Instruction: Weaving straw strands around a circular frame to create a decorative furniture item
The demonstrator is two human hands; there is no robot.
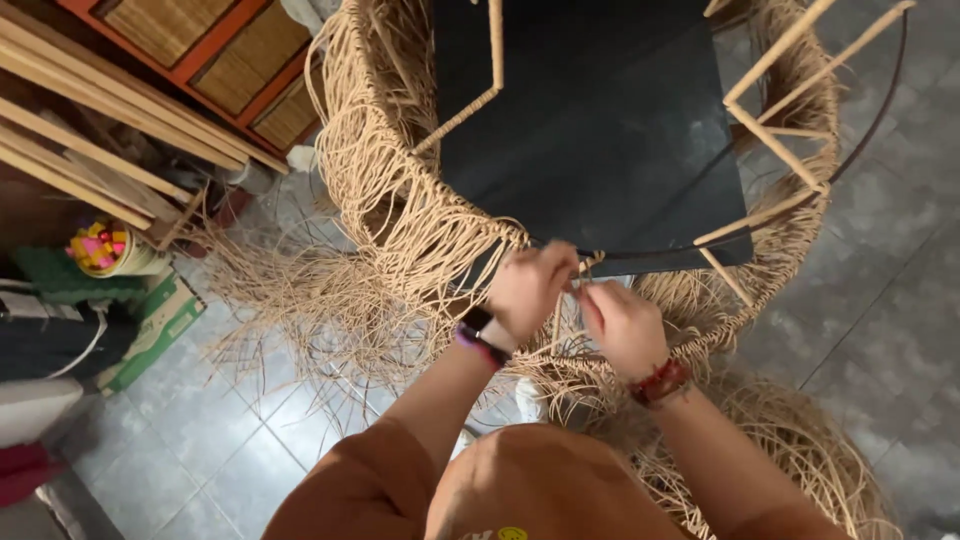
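Note:
A round frame (770,135) with a dark metal rim (660,252) and rattan-wrapped bars stands before me, its left side hung with many loose tan rattan strands (400,200). A black board (590,120) lies inside it. My left hand (530,288), with a dark wristband, pinches a rattan strand (590,263) at the near rim. My right hand (622,325), with a red bracelet, grips the same strand just beside it. Both hands are blurred and nearly touch each other.
Loose rattan fibres (300,310) spread over the grey tiled floor (200,440). Wooden slats (90,140) and an orange-framed woven panel (220,60) lie at the upper left. A green box (155,325) and a pot of coloured items (100,248) sit at the left.

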